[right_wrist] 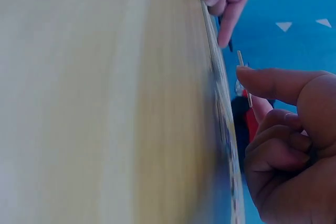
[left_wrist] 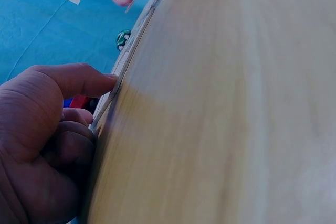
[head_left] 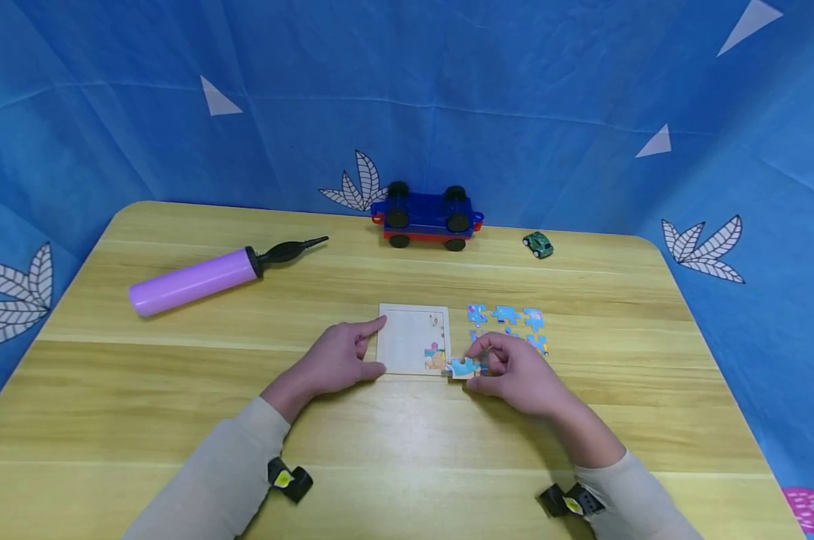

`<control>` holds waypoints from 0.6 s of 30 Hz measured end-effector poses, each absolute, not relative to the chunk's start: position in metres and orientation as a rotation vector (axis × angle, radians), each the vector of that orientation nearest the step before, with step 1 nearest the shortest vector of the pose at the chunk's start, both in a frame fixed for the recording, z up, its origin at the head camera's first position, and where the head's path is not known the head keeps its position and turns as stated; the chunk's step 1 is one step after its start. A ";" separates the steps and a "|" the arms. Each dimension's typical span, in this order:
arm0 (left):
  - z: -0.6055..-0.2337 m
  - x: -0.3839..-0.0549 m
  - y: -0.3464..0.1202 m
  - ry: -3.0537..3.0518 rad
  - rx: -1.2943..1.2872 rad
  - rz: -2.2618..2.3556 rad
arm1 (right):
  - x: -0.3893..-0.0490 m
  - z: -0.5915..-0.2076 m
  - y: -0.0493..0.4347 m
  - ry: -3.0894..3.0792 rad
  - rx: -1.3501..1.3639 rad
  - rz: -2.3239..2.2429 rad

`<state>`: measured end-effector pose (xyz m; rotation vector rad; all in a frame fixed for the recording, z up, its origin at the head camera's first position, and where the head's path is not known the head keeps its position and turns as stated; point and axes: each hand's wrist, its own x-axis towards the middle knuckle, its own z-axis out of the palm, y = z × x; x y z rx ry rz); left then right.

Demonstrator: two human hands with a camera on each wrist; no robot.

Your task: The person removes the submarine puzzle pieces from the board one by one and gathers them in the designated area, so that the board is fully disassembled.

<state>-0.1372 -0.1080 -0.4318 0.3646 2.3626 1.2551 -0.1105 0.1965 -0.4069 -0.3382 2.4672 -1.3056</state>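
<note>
My right hand (head_left: 515,373) pinches a blue jigsaw piece (head_left: 462,368) with a pale lower edge between thumb and fingers. The piece is tilted just off the lower right corner of a square puzzle board (head_left: 403,341); in the right wrist view that piece (right_wrist: 240,59) is edge-on, above the table. Joined pieces (head_left: 436,358) fill the board's lower right corner. My left hand (head_left: 335,356) rests at the board's left side, index finger and thumb extended and touching its edge, other fingers folded in. Loose jigsaw pieces (head_left: 506,314) lie right of the board, some hidden behind my right hand.
A purple hand pump (head_left: 193,281) with a black nozzle lies at the left. Blue and red toy wagons (head_left: 430,214) are stacked upside down and upright at the back, beside a small green toy car (head_left: 538,244). A blue curtain (head_left: 447,97) hangs behind the wooden table (head_left: 407,465).
</note>
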 end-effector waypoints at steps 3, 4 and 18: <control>-0.432 -0.137 -0.108 2.361 0.359 1.252 | -0.109 -0.408 0.208 2.472 -0.316 -1.313; -0.432 -0.137 -0.108 2.360 0.357 1.253 | -0.109 -0.408 0.212 2.474 -0.311 -1.315; -0.434 -0.137 -0.109 2.393 0.412 1.248 | -0.106 -0.410 0.250 2.507 -0.286 -1.283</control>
